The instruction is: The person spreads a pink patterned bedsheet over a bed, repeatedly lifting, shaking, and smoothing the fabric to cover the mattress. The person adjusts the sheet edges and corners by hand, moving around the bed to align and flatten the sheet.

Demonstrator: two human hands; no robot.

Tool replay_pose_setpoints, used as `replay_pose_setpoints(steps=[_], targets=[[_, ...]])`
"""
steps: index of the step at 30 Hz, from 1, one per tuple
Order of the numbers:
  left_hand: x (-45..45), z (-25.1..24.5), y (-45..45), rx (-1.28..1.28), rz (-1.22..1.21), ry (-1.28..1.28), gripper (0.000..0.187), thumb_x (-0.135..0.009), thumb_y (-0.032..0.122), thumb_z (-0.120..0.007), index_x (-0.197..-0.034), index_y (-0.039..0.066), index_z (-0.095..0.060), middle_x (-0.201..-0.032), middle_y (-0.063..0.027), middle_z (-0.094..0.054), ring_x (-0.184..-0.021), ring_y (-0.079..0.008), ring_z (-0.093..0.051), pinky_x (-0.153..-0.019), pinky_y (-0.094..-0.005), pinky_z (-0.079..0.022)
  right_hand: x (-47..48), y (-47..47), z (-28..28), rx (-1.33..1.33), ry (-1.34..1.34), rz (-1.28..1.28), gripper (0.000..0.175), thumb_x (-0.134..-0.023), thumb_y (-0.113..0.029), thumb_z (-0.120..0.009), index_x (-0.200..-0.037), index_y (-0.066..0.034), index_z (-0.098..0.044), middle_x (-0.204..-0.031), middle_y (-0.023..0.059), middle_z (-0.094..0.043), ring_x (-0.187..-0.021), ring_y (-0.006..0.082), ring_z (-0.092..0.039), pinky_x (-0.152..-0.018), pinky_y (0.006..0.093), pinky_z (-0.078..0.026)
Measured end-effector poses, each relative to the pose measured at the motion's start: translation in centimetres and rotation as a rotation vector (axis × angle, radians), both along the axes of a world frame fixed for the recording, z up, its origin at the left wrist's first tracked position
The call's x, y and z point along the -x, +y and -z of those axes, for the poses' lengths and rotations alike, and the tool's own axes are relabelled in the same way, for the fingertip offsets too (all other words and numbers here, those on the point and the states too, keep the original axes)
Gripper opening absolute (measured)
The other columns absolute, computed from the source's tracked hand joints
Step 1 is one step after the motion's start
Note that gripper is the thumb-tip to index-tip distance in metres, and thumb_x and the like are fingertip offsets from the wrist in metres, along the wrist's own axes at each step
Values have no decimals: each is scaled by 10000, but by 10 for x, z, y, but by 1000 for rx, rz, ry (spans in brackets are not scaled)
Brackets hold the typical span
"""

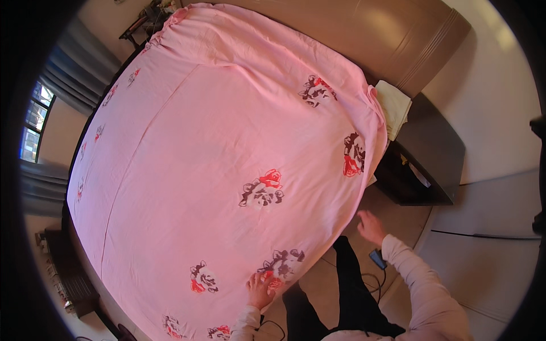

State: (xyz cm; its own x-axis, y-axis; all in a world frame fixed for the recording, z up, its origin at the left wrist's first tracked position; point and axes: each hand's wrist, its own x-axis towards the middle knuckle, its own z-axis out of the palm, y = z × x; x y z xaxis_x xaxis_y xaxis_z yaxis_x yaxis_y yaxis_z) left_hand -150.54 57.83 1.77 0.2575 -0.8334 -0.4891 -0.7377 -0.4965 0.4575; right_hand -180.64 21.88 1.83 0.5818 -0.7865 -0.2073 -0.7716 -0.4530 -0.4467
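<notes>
A pink bedsheet (192,170) with printed red and dark rose clusters is spread over a wide bed. Soft folds run across its upper end, and its right side hangs bunched over the mattress edge. My left hand (259,290) rests on the sheet at the near edge, fingers apart, beside a printed rose. Off the right edge of the bed, my right hand (370,228) hovers with nothing visible in it. Its fingertips come close to the sheet's border; whether they touch it I cannot tell.
A brown headboard (362,38) stands behind the bed. Right of it, a folded cream cloth (391,108) lies by a dark nightstand (435,145). A blue-grey power adapter (377,258) with a cable is near my right forearm. Grey curtains (81,64) hang at the left window.
</notes>
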Motion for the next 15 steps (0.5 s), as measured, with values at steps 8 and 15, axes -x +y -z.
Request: replay_pose_setpoints(steps=[8,15], targets=[[83,-2,-84,23,-126,-11,480,-698,197,-677,-1173,151,-626,-1202,-136,-509,-1182,-397,-387,-1016,-527,-335,-7,-217,-25,323,-304,260,290,-812,-45,-602,-1086,-24,-509,-996,163,-579,-873,343,-601,-756,418,-495],[119,-10,-153,42,-222,5,528,-725,155,-659,-1247,129,-578,-1140,-159,-556,-1136,-398,-447,-993,-492,-380,-26,-369,7,85,-395,442,313,-890,-167,-600,-1152,-9,-536,-976,151,-655,-845,299,-659,-763,367,-516]])
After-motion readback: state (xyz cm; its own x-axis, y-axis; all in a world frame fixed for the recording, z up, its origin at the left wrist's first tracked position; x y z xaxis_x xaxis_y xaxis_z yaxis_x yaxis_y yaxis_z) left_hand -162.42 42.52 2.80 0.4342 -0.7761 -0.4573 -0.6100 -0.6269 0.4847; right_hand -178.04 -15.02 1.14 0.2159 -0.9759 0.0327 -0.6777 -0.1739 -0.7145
